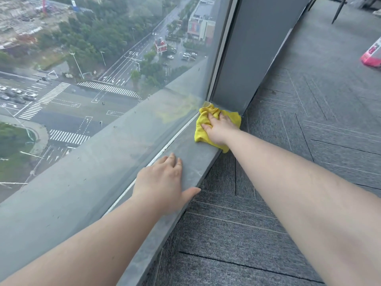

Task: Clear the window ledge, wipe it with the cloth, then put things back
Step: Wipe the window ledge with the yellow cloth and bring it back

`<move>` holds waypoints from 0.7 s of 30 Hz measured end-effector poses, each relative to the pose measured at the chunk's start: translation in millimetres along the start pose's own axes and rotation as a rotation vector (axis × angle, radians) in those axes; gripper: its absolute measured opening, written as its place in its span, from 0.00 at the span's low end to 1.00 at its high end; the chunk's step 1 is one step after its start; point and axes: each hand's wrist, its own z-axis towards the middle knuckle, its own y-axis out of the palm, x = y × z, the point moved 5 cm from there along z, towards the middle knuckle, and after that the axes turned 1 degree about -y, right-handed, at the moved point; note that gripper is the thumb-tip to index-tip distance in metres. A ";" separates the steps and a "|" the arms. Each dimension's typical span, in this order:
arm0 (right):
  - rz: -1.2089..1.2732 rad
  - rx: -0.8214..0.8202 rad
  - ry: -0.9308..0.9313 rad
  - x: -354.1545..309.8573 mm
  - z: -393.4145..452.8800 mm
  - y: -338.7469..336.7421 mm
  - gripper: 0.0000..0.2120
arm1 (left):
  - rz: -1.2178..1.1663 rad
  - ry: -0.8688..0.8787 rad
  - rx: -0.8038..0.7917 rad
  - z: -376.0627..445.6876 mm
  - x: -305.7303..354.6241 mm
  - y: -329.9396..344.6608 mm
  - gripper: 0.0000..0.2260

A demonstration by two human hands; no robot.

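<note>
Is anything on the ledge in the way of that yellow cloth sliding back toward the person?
Only the left hand, resting flat on the ledge; between it and the cloth nothing visible lies.

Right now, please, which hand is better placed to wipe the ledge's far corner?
The right hand: it presses the yellow cloth at that corner; the left hand rests empty on the ledge.

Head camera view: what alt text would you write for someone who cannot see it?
A person's right hand presses a yellow cloth onto the far end of a grey window ledge, beside a grey column. The left hand rests flat on the ledge nearer the camera. The window overlooks a city junction far below; grey carpet lies to the right.
</note>
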 end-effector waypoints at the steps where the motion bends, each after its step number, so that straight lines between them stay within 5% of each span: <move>1: 0.014 0.000 0.008 1.0 3.3 -1.3 0.30 | 0.010 0.002 -0.003 0.7 -0.1 -1.0 0.42; 15: 0.153 0.244 0.100 24.8 -19.2 -8.2 0.18 | 0.054 0.012 -0.050 4.2 1.7 -1.4 0.42; 21: 0.125 0.155 0.157 23.3 -35.8 -16.5 0.15 | 0.097 0.003 -0.112 8.4 4.7 -1.8 0.42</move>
